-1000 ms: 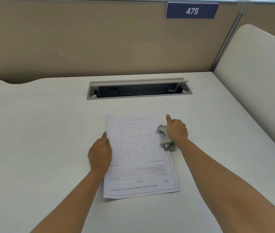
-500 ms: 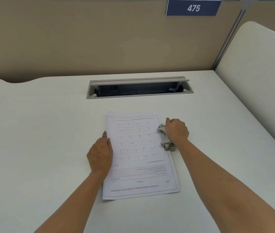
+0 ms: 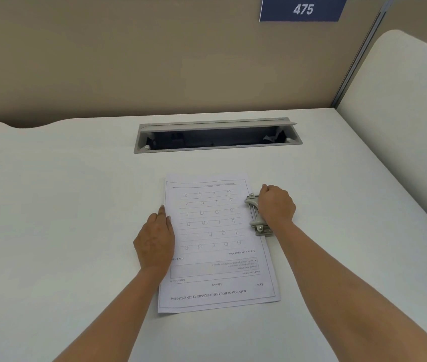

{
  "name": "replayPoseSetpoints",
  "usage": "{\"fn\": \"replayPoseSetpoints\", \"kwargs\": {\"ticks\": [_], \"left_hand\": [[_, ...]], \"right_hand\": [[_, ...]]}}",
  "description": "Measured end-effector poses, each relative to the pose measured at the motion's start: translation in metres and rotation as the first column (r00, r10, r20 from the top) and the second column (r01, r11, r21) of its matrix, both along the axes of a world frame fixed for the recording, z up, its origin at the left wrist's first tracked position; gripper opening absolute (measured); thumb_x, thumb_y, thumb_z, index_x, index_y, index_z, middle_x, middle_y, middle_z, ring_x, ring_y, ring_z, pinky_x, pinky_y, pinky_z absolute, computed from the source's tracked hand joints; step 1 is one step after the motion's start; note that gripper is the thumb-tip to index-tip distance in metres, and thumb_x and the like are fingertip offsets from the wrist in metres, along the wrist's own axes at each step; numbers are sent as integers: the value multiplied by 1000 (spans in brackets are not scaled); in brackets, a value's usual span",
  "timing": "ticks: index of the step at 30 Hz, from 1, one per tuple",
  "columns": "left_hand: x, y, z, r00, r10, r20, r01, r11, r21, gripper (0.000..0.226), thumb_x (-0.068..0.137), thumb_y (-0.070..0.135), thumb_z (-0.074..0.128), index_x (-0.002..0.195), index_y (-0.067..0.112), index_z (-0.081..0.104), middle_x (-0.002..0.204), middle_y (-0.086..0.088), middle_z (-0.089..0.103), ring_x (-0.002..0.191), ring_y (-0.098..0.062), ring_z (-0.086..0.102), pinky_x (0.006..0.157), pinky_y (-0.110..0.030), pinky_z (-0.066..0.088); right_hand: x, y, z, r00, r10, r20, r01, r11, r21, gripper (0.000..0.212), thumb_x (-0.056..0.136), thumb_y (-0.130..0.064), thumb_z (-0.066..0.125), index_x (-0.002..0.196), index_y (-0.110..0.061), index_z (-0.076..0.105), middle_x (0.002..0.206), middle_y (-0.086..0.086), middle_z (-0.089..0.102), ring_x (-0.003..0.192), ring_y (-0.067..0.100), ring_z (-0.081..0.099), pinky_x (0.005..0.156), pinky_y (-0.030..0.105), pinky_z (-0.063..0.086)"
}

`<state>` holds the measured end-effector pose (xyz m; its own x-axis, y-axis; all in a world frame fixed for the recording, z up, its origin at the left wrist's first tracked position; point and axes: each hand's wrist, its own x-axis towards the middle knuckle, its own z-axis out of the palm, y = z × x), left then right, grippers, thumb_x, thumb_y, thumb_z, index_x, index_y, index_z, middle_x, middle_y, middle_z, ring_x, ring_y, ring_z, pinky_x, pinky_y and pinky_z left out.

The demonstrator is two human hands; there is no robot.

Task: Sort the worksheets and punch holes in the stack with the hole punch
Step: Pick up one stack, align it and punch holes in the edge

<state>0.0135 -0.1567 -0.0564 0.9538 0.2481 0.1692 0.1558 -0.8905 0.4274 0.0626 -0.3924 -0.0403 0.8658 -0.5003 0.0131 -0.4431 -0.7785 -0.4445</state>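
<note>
View: head camera, looking forward and down at the desk (image 3: pixel 63 218).
Worksheets: a stack of worksheets (image 3: pixel 215 244) lies flat on the desk in front of the person. The printed side faces up and the text reads upside down from this view. Rows of lower-case letters fill its far half, and a title line runs near its close edge.
Hole punch: a grey metal hole punch (image 3: pixel 253 216) sits on the stack's right edge, about midway along its far half, with the paper edge inside it.
Left hand: the left hand (image 3: pixel 155 241) lies palm down on the stack's left edge. Its fingers are straight and together, resting partly on paper and partly on the desk.
Right hand: the right hand (image 3: pixel 275 205) rests on top of the hole punch, its fingers curled tight over the lever.
Surroundings: an open cable slot (image 3: pixel 217 135) is set into the desk beyond the stack. A tan partition (image 3: pixel 129 61) behind it carries a blue sign (image 3: pixel 303 9) reading 475.
</note>
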Motion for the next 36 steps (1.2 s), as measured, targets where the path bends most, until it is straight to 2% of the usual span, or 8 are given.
{"fn": "replayPoseSetpoints", "kwargs": {"ticks": [15, 36], "left_hand": [[1, 1, -1, 1000, 3, -22, -3, 1000, 29, 38, 96, 17, 40, 131, 7, 49, 100, -15, 62, 82, -36, 60, 62, -34, 35], [4, 7, -4, 999, 13, -37, -15, 998, -66, 38, 96, 19, 39, 132, 13, 49, 98, -12, 62, 88, -32, 58, 64, -32, 34]], "right_hand": [[0, -1, -5, 999, 1, 32, -1, 1000, -7, 44, 99, -26, 25, 97, -1, 62, 101, 16, 65, 94, 34, 58, 70, 32, 34], [1, -3, -8, 1000, 1, 22, -1, 1000, -31, 45, 100, -28, 24, 100, -3, 61, 104, 15, 65, 96, 34, 58, 70, 32, 32]]}}
